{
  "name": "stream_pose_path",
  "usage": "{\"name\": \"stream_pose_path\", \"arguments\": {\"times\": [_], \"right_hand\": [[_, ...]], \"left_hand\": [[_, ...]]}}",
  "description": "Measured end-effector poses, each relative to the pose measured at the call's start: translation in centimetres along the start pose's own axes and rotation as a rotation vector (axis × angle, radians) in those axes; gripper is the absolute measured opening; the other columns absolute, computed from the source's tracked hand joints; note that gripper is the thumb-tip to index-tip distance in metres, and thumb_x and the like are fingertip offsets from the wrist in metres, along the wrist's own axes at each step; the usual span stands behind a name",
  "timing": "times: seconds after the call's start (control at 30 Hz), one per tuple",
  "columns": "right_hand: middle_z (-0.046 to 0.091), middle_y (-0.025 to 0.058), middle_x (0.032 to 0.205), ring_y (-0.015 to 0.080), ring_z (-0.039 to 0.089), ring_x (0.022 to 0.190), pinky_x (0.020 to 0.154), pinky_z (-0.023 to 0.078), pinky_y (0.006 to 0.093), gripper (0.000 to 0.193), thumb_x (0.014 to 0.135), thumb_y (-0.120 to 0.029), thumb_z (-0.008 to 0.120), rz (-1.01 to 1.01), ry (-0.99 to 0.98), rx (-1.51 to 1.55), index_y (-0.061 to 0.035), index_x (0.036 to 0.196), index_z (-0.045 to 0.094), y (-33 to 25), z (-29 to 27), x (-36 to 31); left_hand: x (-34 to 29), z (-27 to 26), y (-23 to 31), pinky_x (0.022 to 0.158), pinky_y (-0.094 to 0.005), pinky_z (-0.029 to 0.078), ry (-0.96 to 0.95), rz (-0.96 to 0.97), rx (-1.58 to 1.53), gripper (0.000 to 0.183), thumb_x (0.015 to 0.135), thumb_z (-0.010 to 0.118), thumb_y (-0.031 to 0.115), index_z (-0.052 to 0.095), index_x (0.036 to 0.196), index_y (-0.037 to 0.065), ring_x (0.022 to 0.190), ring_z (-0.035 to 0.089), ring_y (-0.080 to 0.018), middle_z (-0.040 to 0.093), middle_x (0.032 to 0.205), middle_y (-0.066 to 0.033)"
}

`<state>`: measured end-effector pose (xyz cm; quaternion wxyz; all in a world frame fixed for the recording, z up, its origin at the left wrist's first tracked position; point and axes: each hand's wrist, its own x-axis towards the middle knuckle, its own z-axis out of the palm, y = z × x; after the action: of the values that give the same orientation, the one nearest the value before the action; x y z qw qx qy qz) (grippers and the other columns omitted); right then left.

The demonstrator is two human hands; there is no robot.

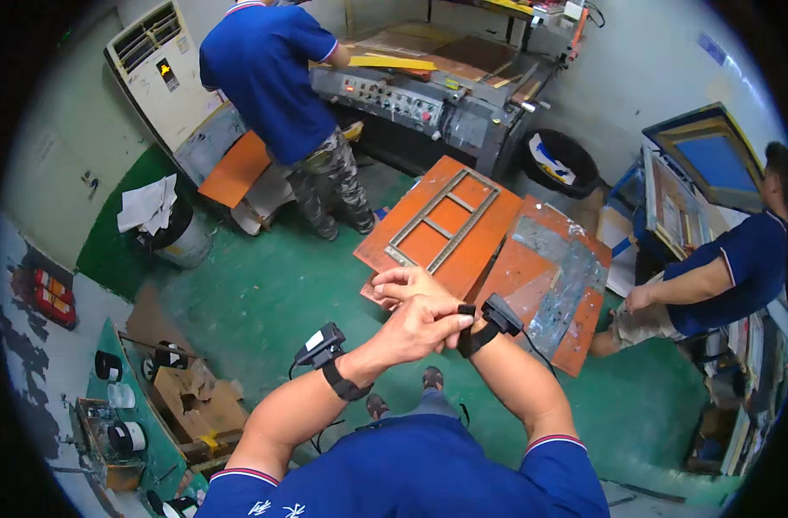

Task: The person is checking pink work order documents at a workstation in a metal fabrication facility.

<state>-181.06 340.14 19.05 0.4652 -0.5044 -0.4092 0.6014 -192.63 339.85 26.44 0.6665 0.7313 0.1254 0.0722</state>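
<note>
My left hand [418, 330] reaches across to my right wrist. Its thumb and fingers pinch a black wrist strap [466, 312] there, beside a small black device [503, 313] with a cable. My right hand [408, 282] lies partly behind the left one, palm side not visible; its fingers are loosely bent and apart, with nothing seen in them. Another black device [321, 342] is strapped round my left wrist. Just beyond my hands, a metal frame [446, 223] with crossbars rests on an orange board [490, 226].
A second orange board [519, 281] with grey smears lies right of the first. One person [264, 86] stands at a control-panel machine [402, 108] ahead. Another person [722, 268] works at the right beside a screen frame [709, 160]. Bins [560, 164] and torn cardboard [199, 401] stand around the green floor.
</note>
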Motion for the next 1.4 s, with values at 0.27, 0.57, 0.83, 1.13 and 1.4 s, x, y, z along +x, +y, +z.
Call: {"name": "stream_pose_path", "arguments": {"times": [0.27,0.57,0.83,1.13,1.4], "right_hand": [[0.064,0.0107,0.094,0.0161,0.062,0.08,0.073,0.053,0.0275,0.033,0.089,-0.025,0.06,0.124,0.067,0.545,-0.0001,0.11,0.058,-3.1,0.1,-1.3],[0.066,0.009,0.096,0.0196,0.063,0.084,0.071,0.052,0.0307,0.035,0.093,-0.028,0.05,-0.263,-0.052,0.923,-0.0028,0.116,0.057,-6.6,-1.3,-3.5],[0.064,0.0104,0.094,0.0192,0.062,0.083,0.073,0.051,0.0287,0.037,0.094,-0.028,0.048,-0.289,-0.186,0.892,0.0,0.117,0.054,-8.2,2.6,-4.6],[0.064,0.01,0.092,0.0125,0.06,0.074,0.065,0.05,0.0218,0.032,0.092,-0.021,0.052,-0.17,-0.274,0.438,0.0018,0.115,0.054,-8.1,6.4,-4.0],[0.064,0.0072,0.09,0.01,0.06,0.077,0.066,0.048,0.0227,0.022,0.088,-0.009,0.06,-0.291,0.009,0.048,0.0017,0.106,0.058,-5.6,8.9,-3.4]], "left_hand": [[-2.1,-0.4,-0.2,0.062,-0.0225,0.051,-0.145,-0.01,-0.302,0.023,0.091,0.058,0.019,0.063,0.105,0.001,0.07,0.062,-0.0091,0.065,0.079,-0.004],[-4.4,1.8,-5.1,0.068,-0.026,0.053,-0.083,-0.029,-0.515,0.016,0.09,0.058,0.008,0.06,0.102,-0.003,0.079,0.064,-0.0132,0.066,0.089,-0.0095],[-2.5,2.5,-6.0,0.073,-0.028,0.053,-0.093,0.044,-0.36,0.017,0.089,0.06,0.007,0.061,0.102,-0.003,0.082,0.063,-0.0146,0.066,0.087,-0.0078],[-2.7,1.0,-7.6,0.074,-0.0289,0.048,0.119,0.205,0.156,0.031,0.075,0.073,0.015,0.063,0.1,0.002,0.086,0.061,-0.0157,0.066,0.095,-0.0095],[-2.3,-2.1,-14.6,0.078,-0.0326,0.046,0.278,0.487,0.461,0.017,0.083,0.058,0.014,0.065,0.095,0.003,0.089,0.059,-0.0175,0.062,0.085,-0.0075]]}}
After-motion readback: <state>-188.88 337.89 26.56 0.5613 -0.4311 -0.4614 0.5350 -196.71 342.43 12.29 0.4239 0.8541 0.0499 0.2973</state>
